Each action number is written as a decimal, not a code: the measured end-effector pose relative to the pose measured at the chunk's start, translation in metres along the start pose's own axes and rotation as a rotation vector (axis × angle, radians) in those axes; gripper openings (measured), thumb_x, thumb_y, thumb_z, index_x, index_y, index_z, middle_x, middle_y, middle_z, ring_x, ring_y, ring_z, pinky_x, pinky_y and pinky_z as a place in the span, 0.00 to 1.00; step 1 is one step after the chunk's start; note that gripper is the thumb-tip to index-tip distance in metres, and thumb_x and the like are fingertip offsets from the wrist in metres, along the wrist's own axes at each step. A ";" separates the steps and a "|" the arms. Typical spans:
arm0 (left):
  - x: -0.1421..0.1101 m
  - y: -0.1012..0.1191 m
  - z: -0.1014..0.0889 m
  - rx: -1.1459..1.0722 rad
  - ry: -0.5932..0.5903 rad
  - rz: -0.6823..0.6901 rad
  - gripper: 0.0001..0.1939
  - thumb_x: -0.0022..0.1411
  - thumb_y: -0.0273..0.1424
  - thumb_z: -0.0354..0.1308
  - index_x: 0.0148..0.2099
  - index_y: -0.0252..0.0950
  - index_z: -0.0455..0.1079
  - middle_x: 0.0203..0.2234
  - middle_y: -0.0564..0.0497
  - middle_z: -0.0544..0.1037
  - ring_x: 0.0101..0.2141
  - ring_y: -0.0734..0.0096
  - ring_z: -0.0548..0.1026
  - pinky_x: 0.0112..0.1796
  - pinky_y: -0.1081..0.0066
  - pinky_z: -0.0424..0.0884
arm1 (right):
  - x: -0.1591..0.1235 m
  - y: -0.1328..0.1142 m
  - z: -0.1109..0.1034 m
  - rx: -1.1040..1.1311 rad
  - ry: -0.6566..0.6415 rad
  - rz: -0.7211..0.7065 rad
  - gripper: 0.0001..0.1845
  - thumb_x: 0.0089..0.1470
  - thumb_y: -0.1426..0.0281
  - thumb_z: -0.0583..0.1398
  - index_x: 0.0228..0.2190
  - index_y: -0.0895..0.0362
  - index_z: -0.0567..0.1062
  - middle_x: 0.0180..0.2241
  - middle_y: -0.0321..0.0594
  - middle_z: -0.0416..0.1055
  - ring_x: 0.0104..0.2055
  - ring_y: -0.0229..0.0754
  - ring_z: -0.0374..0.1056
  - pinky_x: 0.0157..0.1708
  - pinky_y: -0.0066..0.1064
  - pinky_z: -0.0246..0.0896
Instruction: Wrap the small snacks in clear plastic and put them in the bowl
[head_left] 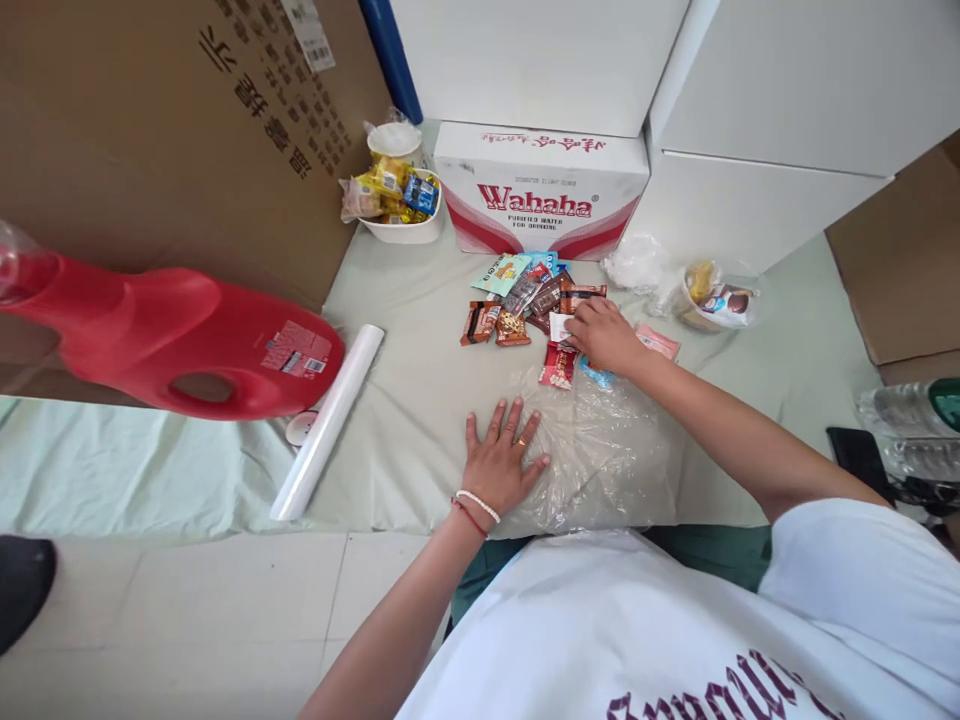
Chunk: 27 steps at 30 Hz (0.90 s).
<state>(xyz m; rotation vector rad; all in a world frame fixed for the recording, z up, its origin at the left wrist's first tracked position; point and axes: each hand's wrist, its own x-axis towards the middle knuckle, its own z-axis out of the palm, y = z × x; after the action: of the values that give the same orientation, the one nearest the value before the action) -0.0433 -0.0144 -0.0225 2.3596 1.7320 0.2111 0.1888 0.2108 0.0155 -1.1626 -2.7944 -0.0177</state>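
Observation:
My left hand [501, 460] lies flat with its fingers spread, pressing the left edge of a sheet of clear plastic film [607, 455] on the cloth. My right hand [606, 335] is at the right side of a pile of wrapped snacks, its fingers bent together over the edge of a small white packet [559, 327]; the thumb is hidden. Close by lie a red packet [558, 365], a blue packet [596, 373] and a pink packet [657, 343]. Brown packets [480, 323] and a pale green packet [501, 273] make up the pile's left and far parts.
A Wahaba-style white and red carton [541, 205] stands behind the pile. Left are a white roll [328, 422], a red jug [187, 340] lying down and a snack-filled white bowl [405, 232]. Rightward sit crumpled plastic [636, 262], a snack cup [709, 300], a phone [859, 462] and bottles [907, 412].

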 end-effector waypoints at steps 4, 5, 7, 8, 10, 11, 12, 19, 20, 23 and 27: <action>0.001 -0.001 0.000 -0.017 -0.027 -0.006 0.35 0.72 0.52 0.47 0.76 0.48 0.52 0.75 0.45 0.50 0.74 0.46 0.48 0.68 0.32 0.30 | -0.003 0.035 -0.015 -0.004 0.052 0.196 0.16 0.67 0.66 0.56 0.46 0.61 0.80 0.44 0.55 0.71 0.50 0.57 0.59 0.51 0.46 0.58; 0.001 -0.001 0.000 -0.017 -0.028 -0.005 0.35 0.72 0.52 0.47 0.76 0.48 0.52 0.75 0.45 0.49 0.74 0.46 0.48 0.68 0.32 0.30 | 0.003 0.045 -0.019 -0.001 0.080 0.246 0.17 0.67 0.66 0.56 0.48 0.61 0.79 0.44 0.55 0.71 0.51 0.57 0.58 0.52 0.46 0.58; 0.001 -0.001 -0.001 -0.014 -0.027 -0.005 0.35 0.72 0.52 0.46 0.76 0.48 0.52 0.75 0.46 0.49 0.74 0.46 0.48 0.68 0.32 0.31 | 0.020 0.064 -0.025 0.002 0.124 0.330 0.18 0.67 0.67 0.56 0.51 0.63 0.78 0.48 0.56 0.70 0.55 0.58 0.56 0.54 0.47 0.57; 0.001 -0.001 -0.001 -0.012 -0.027 -0.006 0.35 0.72 0.52 0.46 0.76 0.48 0.52 0.75 0.46 0.49 0.74 0.46 0.48 0.68 0.32 0.31 | 0.029 0.070 -0.027 0.002 0.140 0.363 0.18 0.67 0.68 0.56 0.52 0.64 0.78 0.50 0.57 0.69 0.56 0.58 0.56 0.55 0.47 0.57; 0.001 -0.001 -0.002 -0.012 -0.033 -0.006 0.36 0.71 0.54 0.47 0.76 0.48 0.52 0.75 0.46 0.49 0.74 0.46 0.48 0.68 0.32 0.31 | 0.043 0.075 -0.027 0.014 0.103 0.358 0.18 0.64 0.71 0.57 0.52 0.64 0.78 0.52 0.57 0.69 0.57 0.58 0.56 0.55 0.47 0.57; 0.002 -0.001 -0.002 -0.013 -0.037 -0.005 0.37 0.71 0.55 0.47 0.76 0.48 0.52 0.75 0.46 0.49 0.74 0.46 0.48 0.68 0.32 0.30 | 0.048 0.074 -0.025 0.026 0.044 0.315 0.19 0.63 0.72 0.58 0.52 0.64 0.78 0.52 0.57 0.69 0.56 0.57 0.57 0.55 0.47 0.58; 0.002 -0.001 -0.002 -0.015 -0.042 -0.003 0.38 0.70 0.55 0.47 0.76 0.47 0.52 0.75 0.46 0.49 0.74 0.46 0.47 0.68 0.32 0.30 | 0.050 0.070 -0.022 0.039 -0.029 0.260 0.20 0.61 0.71 0.60 0.53 0.63 0.77 0.51 0.56 0.70 0.56 0.58 0.58 0.55 0.47 0.58; 0.002 -0.002 0.001 0.000 -0.044 -0.004 0.40 0.69 0.56 0.48 0.76 0.46 0.50 0.76 0.45 0.48 0.74 0.45 0.47 0.67 0.31 0.30 | 0.031 0.041 0.007 -0.005 -0.111 0.305 0.28 0.59 0.67 0.60 0.59 0.64 0.72 0.53 0.61 0.71 0.62 0.66 0.56 0.61 0.55 0.53; 0.002 -0.002 0.002 0.002 -0.041 -0.004 0.40 0.69 0.56 0.48 0.76 0.47 0.50 0.76 0.45 0.48 0.74 0.45 0.47 0.67 0.31 0.31 | 0.027 0.039 0.005 -0.008 -0.076 0.320 0.27 0.59 0.67 0.60 0.58 0.64 0.73 0.53 0.61 0.70 0.62 0.66 0.57 0.61 0.55 0.53; 0.002 -0.001 0.002 0.001 -0.033 -0.005 0.39 0.70 0.55 0.47 0.76 0.47 0.51 0.76 0.46 0.48 0.74 0.45 0.47 0.68 0.32 0.31 | 0.013 0.032 -0.012 0.037 0.063 0.375 0.29 0.59 0.64 0.60 0.59 0.63 0.72 0.53 0.60 0.69 0.59 0.66 0.59 0.60 0.57 0.55; 0.002 -0.001 0.002 0.001 -0.027 -0.006 0.39 0.70 0.56 0.46 0.76 0.46 0.51 0.76 0.46 0.48 0.74 0.47 0.47 0.68 0.32 0.30 | -0.019 -0.002 -0.046 0.315 0.212 0.367 0.30 0.61 0.61 0.60 0.61 0.58 0.68 0.51 0.54 0.70 0.54 0.59 0.65 0.55 0.52 0.63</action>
<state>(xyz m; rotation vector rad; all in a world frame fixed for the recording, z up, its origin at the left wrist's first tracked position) -0.0433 -0.0121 -0.0250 2.3469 1.7268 0.1772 0.2052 0.1930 0.0595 -1.4650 -2.2635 0.2993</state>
